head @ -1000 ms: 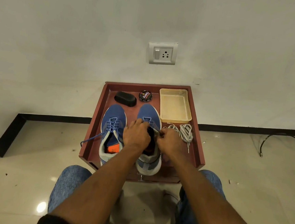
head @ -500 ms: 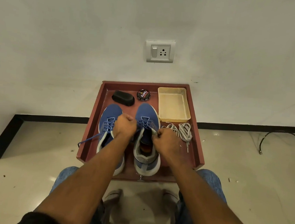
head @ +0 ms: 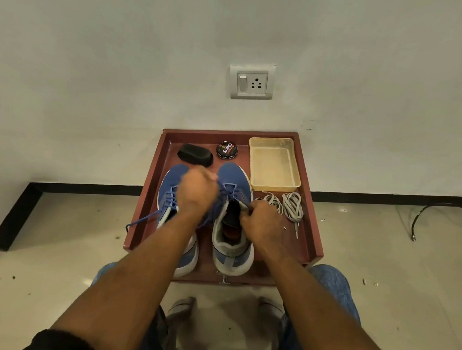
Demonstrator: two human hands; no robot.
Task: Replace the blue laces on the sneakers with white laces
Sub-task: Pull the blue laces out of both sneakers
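Red tray (head: 313,238) rim, hands (head: 197,191) unlacing sneaker (head: 236,181)

Two blue sneakers stand side by side, toes toward the wall. The left sneaker (head: 171,180) is laced in blue, one lace end (head: 147,219) trailing off to the left. The right sneaker (head: 237,181) is partly unlaced, blue lace (head: 229,193) only near the toe. Two coiled white laces (head: 285,206) lie just right of it.

A single wide-angle camera on the person's head looks forward and steeply down. The red tray (head: 150,193) sits mid-frame, fairly near, against the wall (head: 95,51) ahead; forearms enter from the bottom edge, with knees and floor (head: 37,241) below.
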